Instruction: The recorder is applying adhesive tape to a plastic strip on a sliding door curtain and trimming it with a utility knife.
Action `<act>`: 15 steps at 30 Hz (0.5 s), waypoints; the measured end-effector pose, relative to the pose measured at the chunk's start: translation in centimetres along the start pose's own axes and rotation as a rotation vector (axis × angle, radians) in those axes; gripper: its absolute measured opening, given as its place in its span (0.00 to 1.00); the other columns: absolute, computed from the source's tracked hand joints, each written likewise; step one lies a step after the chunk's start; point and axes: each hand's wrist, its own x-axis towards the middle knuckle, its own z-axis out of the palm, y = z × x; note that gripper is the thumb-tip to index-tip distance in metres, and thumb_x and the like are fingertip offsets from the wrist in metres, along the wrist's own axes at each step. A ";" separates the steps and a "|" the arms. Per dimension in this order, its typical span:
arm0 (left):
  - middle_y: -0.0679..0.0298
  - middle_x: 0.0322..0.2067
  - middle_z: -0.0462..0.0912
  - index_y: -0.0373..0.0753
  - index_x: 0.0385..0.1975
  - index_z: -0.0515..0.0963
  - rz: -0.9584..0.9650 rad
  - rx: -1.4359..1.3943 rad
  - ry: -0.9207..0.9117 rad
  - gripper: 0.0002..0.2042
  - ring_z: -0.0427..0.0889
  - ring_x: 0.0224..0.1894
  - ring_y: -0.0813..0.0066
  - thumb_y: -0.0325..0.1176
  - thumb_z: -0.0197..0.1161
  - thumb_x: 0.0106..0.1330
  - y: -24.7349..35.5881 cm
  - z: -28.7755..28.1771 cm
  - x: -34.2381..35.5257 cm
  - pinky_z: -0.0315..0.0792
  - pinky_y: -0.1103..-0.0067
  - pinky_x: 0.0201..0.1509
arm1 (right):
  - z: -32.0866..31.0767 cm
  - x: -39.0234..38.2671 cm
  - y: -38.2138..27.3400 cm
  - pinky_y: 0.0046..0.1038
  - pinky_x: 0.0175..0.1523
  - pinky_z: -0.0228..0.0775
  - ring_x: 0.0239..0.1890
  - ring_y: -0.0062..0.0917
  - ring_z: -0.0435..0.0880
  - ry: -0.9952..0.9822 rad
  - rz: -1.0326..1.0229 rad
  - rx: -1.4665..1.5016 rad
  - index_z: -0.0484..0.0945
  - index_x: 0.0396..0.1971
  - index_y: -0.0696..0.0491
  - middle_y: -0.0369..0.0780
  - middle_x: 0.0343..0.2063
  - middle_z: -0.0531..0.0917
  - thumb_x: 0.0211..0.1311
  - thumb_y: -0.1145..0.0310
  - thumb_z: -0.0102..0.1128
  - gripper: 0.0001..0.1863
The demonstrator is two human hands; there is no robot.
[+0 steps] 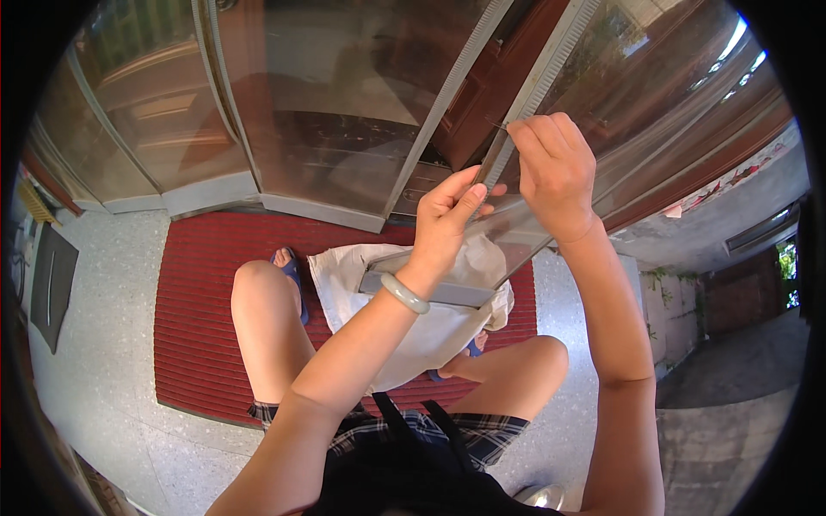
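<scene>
A clear plastic door-curtain panel (662, 112) with a ribbed pale edge strip (551, 73) hangs in front of me. My left hand (449, 215) is closed around that edge strip, thumb on the near side, fingers partly behind it. Just above and to the right, my right hand (555, 172) is closed in a pinch beside the strip. A thin, dark, needle-like piece (499, 125) sticks out from its fingertips; its exact kind is too small to tell. The panel's grey bottom bar (456, 291) rests over a white cloth (344, 279) between my legs.
More clear curtain panels (327, 103) hang to the left, with grey bottom bars. Behind the gap stands a dark red door (482, 95). Below me lies a red ribbed mat (198, 327) on a speckled floor (112, 344). A dark flat mat (53, 284) lies far left.
</scene>
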 end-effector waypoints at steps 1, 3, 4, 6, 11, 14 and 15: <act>0.59 0.48 0.82 0.32 0.58 0.72 -0.002 0.000 0.001 0.17 0.82 0.50 0.71 0.29 0.57 0.71 -0.1 0.0 -0.1 0.77 0.80 0.46 | -0.2 0.1 0.1 0.30 0.31 0.67 0.28 0.31 0.71 -0.021 0.006 0.022 0.77 0.28 0.54 0.37 0.23 0.70 0.38 0.80 0.60 0.12; 0.60 0.49 0.82 0.32 0.58 0.72 0.012 -0.002 0.029 0.17 0.82 0.50 0.71 0.29 0.57 0.71 -0.2 0.2 -0.2 0.77 0.80 0.46 | -0.6 0.5 0.5 0.30 0.31 0.67 0.28 0.30 0.71 -0.045 0.015 0.039 0.77 0.27 0.54 0.37 0.23 0.70 0.38 0.80 0.60 0.11; 0.60 0.49 0.82 0.32 0.58 0.72 0.008 -0.005 0.026 0.17 0.82 0.50 0.71 0.29 0.57 0.71 -0.2 0.3 -0.2 0.77 0.80 0.46 | -0.9 0.9 0.8 0.29 0.31 0.67 0.28 0.30 0.71 0.001 0.009 -0.001 0.77 0.27 0.54 0.37 0.23 0.70 0.38 0.80 0.59 0.11; 0.60 0.50 0.81 0.32 0.58 0.72 0.023 0.000 0.024 0.18 0.82 0.50 0.71 0.29 0.57 0.71 0.0 0.4 -0.3 0.77 0.80 0.46 | -1.0 1.2 0.9 0.29 0.31 0.67 0.27 0.30 0.71 0.045 0.004 -0.038 0.76 0.26 0.54 0.37 0.23 0.70 0.37 0.79 0.59 0.11; 0.61 0.50 0.81 0.32 0.58 0.72 0.021 0.000 0.041 0.18 0.82 0.50 0.71 0.28 0.57 0.70 -0.3 0.6 -0.6 0.77 0.80 0.46 | -0.4 -0.4 -0.5 0.30 0.30 0.67 0.27 0.30 0.71 -0.057 -0.003 0.030 0.75 0.24 0.54 0.37 0.23 0.70 0.37 0.79 0.59 0.10; 0.61 0.50 0.81 0.32 0.58 0.72 0.017 0.001 0.052 0.18 0.82 0.50 0.71 0.28 0.57 0.70 -0.4 0.6 -0.7 0.77 0.80 0.46 | -0.6 -0.6 -0.6 0.30 0.30 0.67 0.27 0.30 0.71 -0.074 0.007 0.063 0.74 0.24 0.54 0.37 0.23 0.70 0.36 0.78 0.59 0.10; 0.61 0.49 0.81 0.32 0.58 0.72 0.011 0.001 0.055 0.18 0.82 0.50 0.72 0.28 0.57 0.70 -0.4 0.6 -0.6 0.77 0.80 0.46 | -0.6 -0.6 -0.4 0.30 0.30 0.67 0.27 0.30 0.71 -0.075 0.009 0.061 0.74 0.24 0.54 0.37 0.23 0.70 0.36 0.78 0.59 0.10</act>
